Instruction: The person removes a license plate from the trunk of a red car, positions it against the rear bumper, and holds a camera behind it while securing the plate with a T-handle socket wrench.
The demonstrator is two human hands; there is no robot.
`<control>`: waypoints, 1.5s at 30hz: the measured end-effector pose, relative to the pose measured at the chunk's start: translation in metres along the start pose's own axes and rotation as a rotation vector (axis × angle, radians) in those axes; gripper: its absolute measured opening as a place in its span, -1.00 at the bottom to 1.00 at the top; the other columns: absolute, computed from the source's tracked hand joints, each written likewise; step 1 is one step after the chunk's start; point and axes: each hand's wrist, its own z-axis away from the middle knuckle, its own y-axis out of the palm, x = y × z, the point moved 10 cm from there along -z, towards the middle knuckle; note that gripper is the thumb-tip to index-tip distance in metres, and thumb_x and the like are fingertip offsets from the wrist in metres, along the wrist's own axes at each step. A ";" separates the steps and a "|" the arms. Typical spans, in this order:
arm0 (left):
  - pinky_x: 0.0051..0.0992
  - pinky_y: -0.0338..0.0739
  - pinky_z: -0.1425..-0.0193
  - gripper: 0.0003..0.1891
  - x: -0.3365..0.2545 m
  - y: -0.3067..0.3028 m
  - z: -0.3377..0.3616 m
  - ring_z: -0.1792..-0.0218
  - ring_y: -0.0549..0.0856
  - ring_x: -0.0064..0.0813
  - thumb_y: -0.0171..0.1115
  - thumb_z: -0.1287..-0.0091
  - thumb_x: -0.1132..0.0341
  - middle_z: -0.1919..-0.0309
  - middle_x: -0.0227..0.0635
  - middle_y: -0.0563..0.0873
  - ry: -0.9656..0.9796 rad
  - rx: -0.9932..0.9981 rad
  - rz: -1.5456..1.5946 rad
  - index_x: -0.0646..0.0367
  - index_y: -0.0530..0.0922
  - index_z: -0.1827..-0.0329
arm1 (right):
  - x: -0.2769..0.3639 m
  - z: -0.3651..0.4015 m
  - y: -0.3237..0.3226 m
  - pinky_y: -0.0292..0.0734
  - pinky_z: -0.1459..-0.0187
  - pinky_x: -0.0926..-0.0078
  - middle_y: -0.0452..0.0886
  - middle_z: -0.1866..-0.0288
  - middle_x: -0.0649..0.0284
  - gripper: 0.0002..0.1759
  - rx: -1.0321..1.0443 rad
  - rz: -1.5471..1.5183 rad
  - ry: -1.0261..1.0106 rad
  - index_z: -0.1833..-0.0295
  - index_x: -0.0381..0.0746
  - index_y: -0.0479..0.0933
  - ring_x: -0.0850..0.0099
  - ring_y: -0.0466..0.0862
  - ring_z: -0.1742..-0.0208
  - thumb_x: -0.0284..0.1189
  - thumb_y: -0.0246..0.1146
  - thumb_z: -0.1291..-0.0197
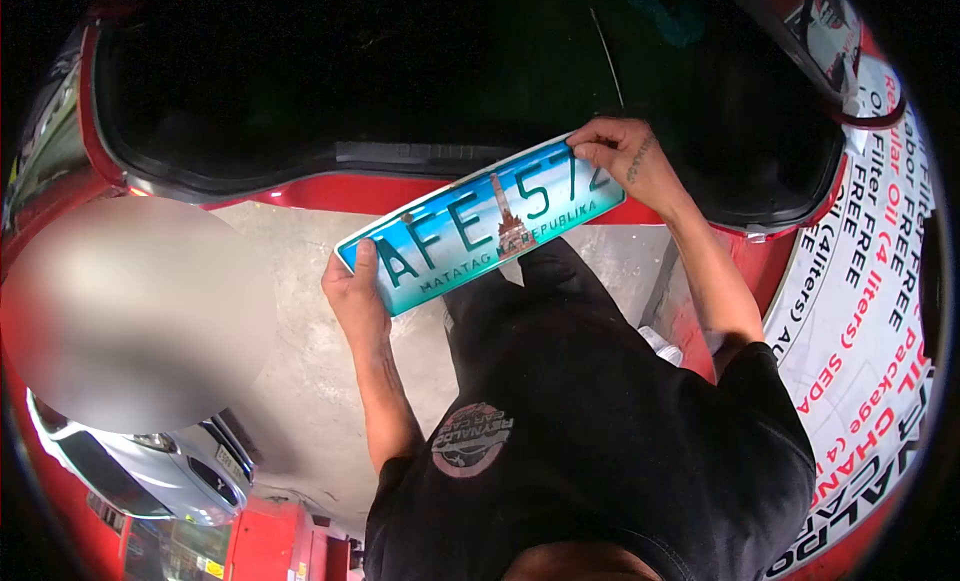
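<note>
A license plate [480, 226], blue at the top and green at the bottom, reads "AFE 572" with "MATATAG NA REPUBLIKA" below. It tilts upward to the right between my two hands. My left hand [360, 296] grips its lower left end, thumb on the front face. At the upper right end, my right hand [625, 161] pinches the top edge and partly covers the last digit. Behind the plate is the red edge [310, 194] of an open car trunk [250, 91] with a dark interior.
A blurred round area [140, 311] covers the left side. A silver car [150, 471] and a red cabinet [265, 541] stand at the lower left. A printed banner [850, 281] hangs on the right. Grey floor [300, 381] shows below the trunk.
</note>
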 end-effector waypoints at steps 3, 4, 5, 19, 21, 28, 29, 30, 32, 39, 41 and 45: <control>-0.52 0.68 0.08 -0.79 -0.005 -0.003 0.000 0.26 0.76 -0.56 0.32 -0.56 0.27 0.17 -0.26 0.82 0.017 0.006 -0.018 0.28 0.65 0.03 | 0.006 -0.002 0.000 0.62 0.10 0.40 0.73 0.23 0.20 -0.84 0.056 0.031 0.021 0.06 -0.34 0.76 0.42 0.72 0.22 -0.56 0.38 -0.27; -0.53 0.68 0.09 -0.79 -0.004 -0.004 0.000 0.27 0.75 -0.57 0.33 -0.55 0.27 0.17 -0.26 0.81 0.009 0.008 -0.009 0.28 0.65 0.03 | 0.006 -0.002 -0.001 0.62 0.10 0.40 0.73 0.23 0.20 -0.84 0.056 0.034 0.012 0.06 -0.34 0.76 0.42 0.72 0.22 -0.56 0.38 -0.27; -0.53 0.68 0.09 -0.79 -0.004 -0.006 0.001 0.27 0.75 -0.57 0.33 -0.55 0.27 0.17 -0.26 0.81 0.028 0.004 -0.005 0.28 0.65 0.03 | 0.016 0.001 -0.004 0.62 0.05 0.39 0.74 0.20 0.19 -0.82 0.029 0.161 -0.135 0.05 -0.33 0.76 0.38 0.73 0.16 -0.55 0.39 -0.26; -0.56 0.62 0.13 -0.81 -0.009 -0.009 0.019 0.28 0.71 -0.62 0.37 -0.52 0.29 0.23 -0.35 0.79 0.028 0.082 -0.047 0.27 0.66 0.07 | -0.004 0.024 0.014 0.62 0.07 0.33 0.77 0.29 0.10 -0.85 0.188 -0.001 0.087 0.12 -0.36 0.69 0.32 0.78 0.18 -0.52 0.39 -0.23; -0.56 0.61 0.14 -0.79 -0.003 -0.015 0.023 0.28 0.70 -0.61 0.38 -0.51 0.29 0.25 -0.34 0.79 0.017 0.059 -0.066 0.30 0.67 0.07 | 0.002 0.027 0.017 0.60 0.12 0.30 0.76 0.28 0.04 -0.86 0.214 0.058 0.052 0.13 -0.38 0.67 0.28 0.77 0.20 -0.53 0.37 -0.24; -0.56 0.60 0.15 -0.82 0.002 -0.014 0.027 0.30 0.69 -0.64 0.39 -0.49 0.33 0.28 -0.39 0.77 0.047 0.003 -0.105 0.29 0.68 0.08 | -0.001 0.034 0.022 0.58 0.13 0.24 0.69 0.28 0.00 -0.86 0.137 0.071 -0.098 0.13 -0.36 0.62 0.20 0.73 0.22 -0.53 0.32 -0.23; -0.57 0.59 0.14 -0.86 0.000 -0.014 0.028 0.31 0.68 -0.65 0.36 -0.51 0.35 0.29 -0.43 0.76 0.045 -0.001 -0.112 0.25 0.68 0.08 | -0.001 0.038 0.023 0.58 0.13 0.24 0.69 0.28 0.00 -0.86 0.149 0.056 -0.103 0.13 -0.36 0.62 0.20 0.73 0.22 -0.53 0.32 -0.23; -0.58 0.58 0.08 -0.84 -0.002 -0.016 0.023 0.24 0.68 -0.64 0.37 -0.49 0.37 0.22 -0.43 0.75 0.112 0.022 -0.129 0.28 0.67 0.00 | 0.007 0.039 0.016 0.57 0.10 0.25 0.69 0.25 0.02 -0.85 0.119 0.064 -0.074 0.13 -0.35 0.62 0.19 0.72 0.19 -0.50 0.33 -0.24; -0.56 0.58 0.04 -0.76 -0.028 -0.004 0.018 0.17 0.68 -0.61 0.43 -0.44 0.36 0.16 -0.38 0.73 0.212 -0.017 -0.179 0.29 0.67 -0.06 | 0.020 0.039 0.005 0.56 0.07 0.26 0.69 0.21 0.04 -0.84 0.108 0.059 -0.058 0.12 -0.33 0.62 0.18 0.71 0.15 -0.47 0.33 -0.26; -0.29 0.55 -0.23 -0.47 -0.109 0.048 0.030 -0.16 0.63 -0.22 0.60 -0.18 0.38 -0.16 -0.13 0.58 0.720 0.040 -0.727 0.20 0.65 -0.24 | 0.067 0.055 -0.030 0.47 -0.01 0.21 0.68 0.18 0.09 -0.81 -0.133 0.250 -0.239 0.12 -0.29 0.62 0.14 0.61 0.11 -0.39 0.37 -0.27; -0.23 0.53 -0.25 -0.44 -0.110 0.053 0.029 -0.24 0.57 -0.12 0.66 -0.10 0.34 -0.25 -0.07 0.49 0.681 0.067 -0.719 0.21 0.66 -0.20 | 0.082 0.063 -0.033 0.45 0.02 0.23 0.67 0.21 0.09 -0.83 -0.198 0.307 -0.343 0.12 -0.30 0.62 0.12 0.60 0.14 -0.44 0.37 -0.27; -0.25 0.52 -0.21 -0.51 -0.105 0.053 0.019 -0.21 0.56 -0.14 0.72 -0.06 0.28 -0.20 -0.10 0.49 0.693 0.039 -0.705 0.26 0.68 0.00 | 0.099 0.078 -0.034 0.44 0.05 0.27 0.66 0.24 0.11 -0.86 -0.256 0.357 -0.389 0.14 -0.31 0.62 0.11 0.59 0.19 -0.50 0.38 -0.24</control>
